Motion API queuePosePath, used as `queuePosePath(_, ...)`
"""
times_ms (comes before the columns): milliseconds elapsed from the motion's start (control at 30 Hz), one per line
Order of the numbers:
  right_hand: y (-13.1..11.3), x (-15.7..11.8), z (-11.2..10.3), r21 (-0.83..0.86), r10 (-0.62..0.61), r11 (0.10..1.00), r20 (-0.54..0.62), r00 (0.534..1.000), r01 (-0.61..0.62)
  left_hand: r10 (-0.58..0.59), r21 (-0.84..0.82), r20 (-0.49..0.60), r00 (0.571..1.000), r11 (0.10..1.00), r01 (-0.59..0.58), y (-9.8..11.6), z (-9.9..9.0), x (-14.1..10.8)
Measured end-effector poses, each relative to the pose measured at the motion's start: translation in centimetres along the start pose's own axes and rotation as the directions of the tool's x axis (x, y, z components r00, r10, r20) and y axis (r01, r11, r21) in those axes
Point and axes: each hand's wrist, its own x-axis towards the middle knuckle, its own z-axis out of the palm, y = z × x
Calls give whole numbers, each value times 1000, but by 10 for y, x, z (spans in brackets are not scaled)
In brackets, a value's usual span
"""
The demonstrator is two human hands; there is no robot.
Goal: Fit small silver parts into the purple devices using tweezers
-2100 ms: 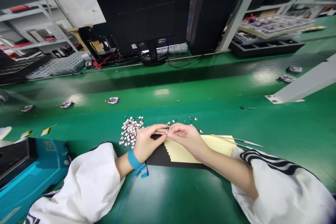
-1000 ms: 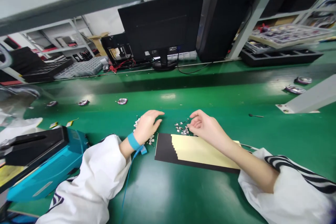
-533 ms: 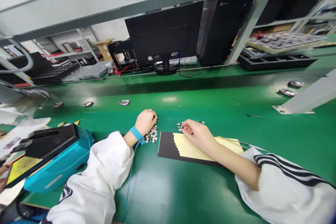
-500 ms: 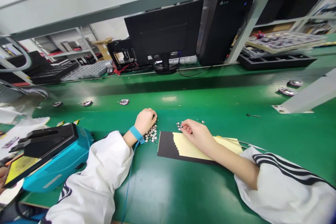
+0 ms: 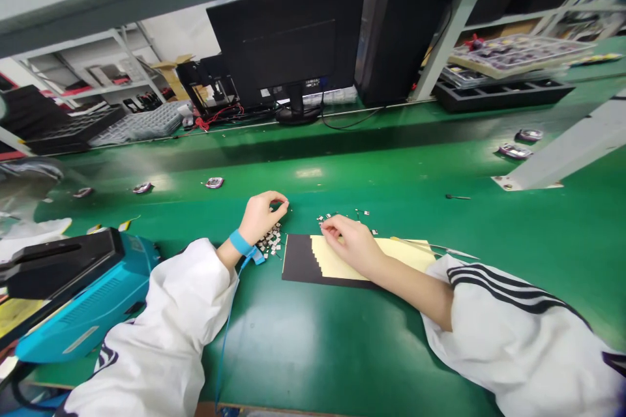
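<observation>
My left hand (image 5: 260, 216), with a blue wrist strap (image 5: 240, 243), is above a pile of small pale square parts (image 5: 270, 242) with thin dark leads. Its thumb and forefinger meet in a pinch just past the pile; whatever lies between them is too small to make out. My right hand (image 5: 356, 246) hovers over pale yellow sheets (image 5: 405, 249) with a stepped edge on a black card (image 5: 297, 257). Its fingers are curled together at a few scattered square parts (image 5: 327, 216), and their tips hide what they pinch.
A teal and black device (image 5: 92, 300) stands at left. Behind are a monitor (image 5: 288, 39), a black tower (image 5: 405, 26) and stacked trays (image 5: 508, 71). Oval parts (image 5: 214, 182) lie along the green bench. A white post (image 5: 562, 150) rises at right, near a small dark tool (image 5: 457, 197).
The view has shifted, so the bench items sit further left and higher. My left hand has lifted its fingertips off the pile and drawn them into a pinch. My right hand stays by the scattered parts.
</observation>
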Motion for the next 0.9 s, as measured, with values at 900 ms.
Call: queuePosePath(900,-9,-2,4,123,-5,992,229,973,-24,-131,-655,94,987,739,161,20,24,-13)
